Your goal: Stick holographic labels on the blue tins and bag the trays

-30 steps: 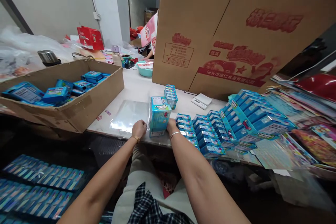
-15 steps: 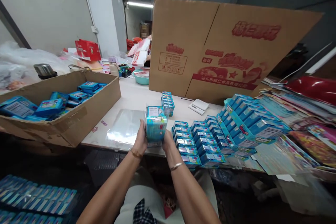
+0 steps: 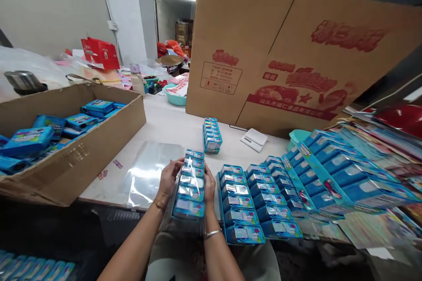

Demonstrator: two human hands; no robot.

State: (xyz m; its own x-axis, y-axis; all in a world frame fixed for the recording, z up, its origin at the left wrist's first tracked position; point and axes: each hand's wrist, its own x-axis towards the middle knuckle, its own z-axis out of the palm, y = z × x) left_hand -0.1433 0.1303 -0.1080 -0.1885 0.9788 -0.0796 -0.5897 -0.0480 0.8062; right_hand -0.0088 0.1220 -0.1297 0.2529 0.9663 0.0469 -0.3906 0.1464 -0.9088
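Both hands grip a row of small blue boxes (image 3: 190, 186) wrapped in a clear plastic bag, held flat over the near table edge. My left hand (image 3: 169, 178) clasps its left side, fingers curled round the far end. My right hand (image 3: 209, 184) presses its right side. Just right of it lie rows of the same blue boxes (image 3: 245, 202) on the table. A sheet of clear bags (image 3: 148, 171) lies flat to the left of my hands.
An open cardboard box (image 3: 82, 153) with blue packs stands at left. A short stack of blue boxes (image 3: 212, 136) and a small white scale (image 3: 253, 139) sit before a large upright carton (image 3: 296, 61). Bagged packs (image 3: 332, 171) and printed sheets spread at right.
The stack stood upright at the table edge with my hands at its base. I lifted it, then tipped it flat towards me, inside the clear bag.
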